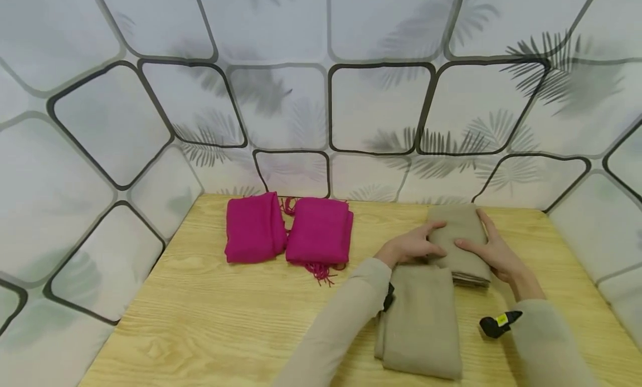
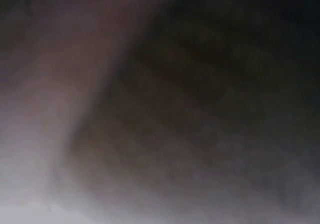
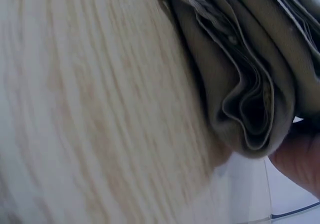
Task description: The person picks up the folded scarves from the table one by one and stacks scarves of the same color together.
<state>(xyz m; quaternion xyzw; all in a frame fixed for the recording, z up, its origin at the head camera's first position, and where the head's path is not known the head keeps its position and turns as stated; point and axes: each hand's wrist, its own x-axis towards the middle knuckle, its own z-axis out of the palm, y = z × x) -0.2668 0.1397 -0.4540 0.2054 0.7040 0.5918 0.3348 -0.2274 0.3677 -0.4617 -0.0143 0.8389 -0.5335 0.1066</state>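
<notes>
A folded beige scarf [image 1: 458, 239] lies at the back right of the table, with one hand at each side. My left hand [image 1: 411, 245] holds its left edge, thumb and fingertips on the cloth. At the opposite edge my right hand [image 1: 499, 257] grips it, thumb on top and fingers along the side. The right wrist view gives its layered folds [image 3: 250, 99], a twisted fringe strand and part of my right hand [image 3: 302, 159]. Just nearer, a second folded beige scarf [image 1: 421, 325] lies flat below my left wrist. The left wrist view is dark and blurred.
Two folded magenta scarves [image 1: 254, 228] [image 1: 318, 231], with fringe showing, lie side by side at the back left. The light wood table [image 1: 210, 320] meets patterned white walls [image 1: 281, 114] at the back and sides. Small black devices [image 1: 496, 325] sit at both wrists.
</notes>
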